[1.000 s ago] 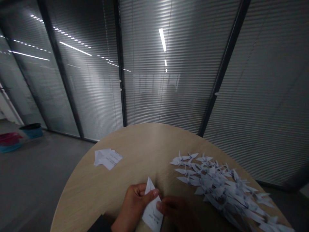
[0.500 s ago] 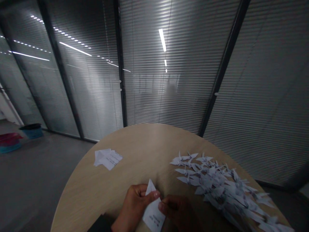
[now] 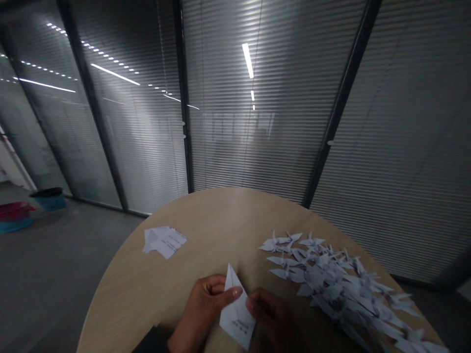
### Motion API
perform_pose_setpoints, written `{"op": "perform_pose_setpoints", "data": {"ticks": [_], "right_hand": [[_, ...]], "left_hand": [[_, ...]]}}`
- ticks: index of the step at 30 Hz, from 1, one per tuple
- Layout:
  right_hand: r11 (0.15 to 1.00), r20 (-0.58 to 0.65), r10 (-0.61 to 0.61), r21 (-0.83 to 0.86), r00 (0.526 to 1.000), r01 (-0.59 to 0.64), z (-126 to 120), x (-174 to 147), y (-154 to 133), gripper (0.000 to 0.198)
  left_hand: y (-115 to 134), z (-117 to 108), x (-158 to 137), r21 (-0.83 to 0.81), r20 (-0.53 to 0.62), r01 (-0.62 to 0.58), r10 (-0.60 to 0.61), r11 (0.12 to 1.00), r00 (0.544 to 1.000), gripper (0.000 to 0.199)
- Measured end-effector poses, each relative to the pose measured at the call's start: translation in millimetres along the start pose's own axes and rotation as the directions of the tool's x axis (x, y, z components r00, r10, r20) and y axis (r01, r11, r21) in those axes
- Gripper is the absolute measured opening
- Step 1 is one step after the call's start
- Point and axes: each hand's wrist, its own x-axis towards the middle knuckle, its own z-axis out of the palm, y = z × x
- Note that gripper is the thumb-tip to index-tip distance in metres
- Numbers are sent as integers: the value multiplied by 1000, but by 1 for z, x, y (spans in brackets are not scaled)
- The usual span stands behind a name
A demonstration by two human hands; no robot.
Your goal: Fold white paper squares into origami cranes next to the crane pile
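Between my two hands is a folded sheet of white paper, narrow and pointed at its far tip, with printed text on its wider near part. My left hand pinches it from the left, thumb on top and fingers curled at the side. At the right edge, the thumb and forefinger of my right hand grip the paper. Much of the right hand is in shadow. Right of my hands lies a large heap of folded white paper cranes.
A small stack of white printed paper sheets lies on the left of the round wooden table. Glass partitions with blinds stand behind it. On the floor at far left are a blue bin and a red-and-blue basin.
The folded paper has shifted slightly away from me, and its pointed tip reaches further up. My right hand has moved a little up and right, still at the paper's right edge.
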Motion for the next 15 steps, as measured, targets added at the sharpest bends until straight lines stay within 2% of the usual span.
{"op": "perform_pose_setpoints", "data": {"ticks": [3, 9, 15], "right_hand": [[1000, -45, 10, -10, 999, -11, -2, 1, 1, 33], [997, -3, 53, -49, 999, -53, -4, 2, 1, 31], [993, 25, 60, -108, 998, -57, -6, -1, -4, 30]], "left_hand": [[-2, -2, 3, 45, -1, -21, 21, 999, 1000, 42], [-9, -5, 4, 126, -15, -34, 37, 991, 999, 41], [-2, -3, 1, 179, -36, -42, 50, 983, 998, 35]]}}
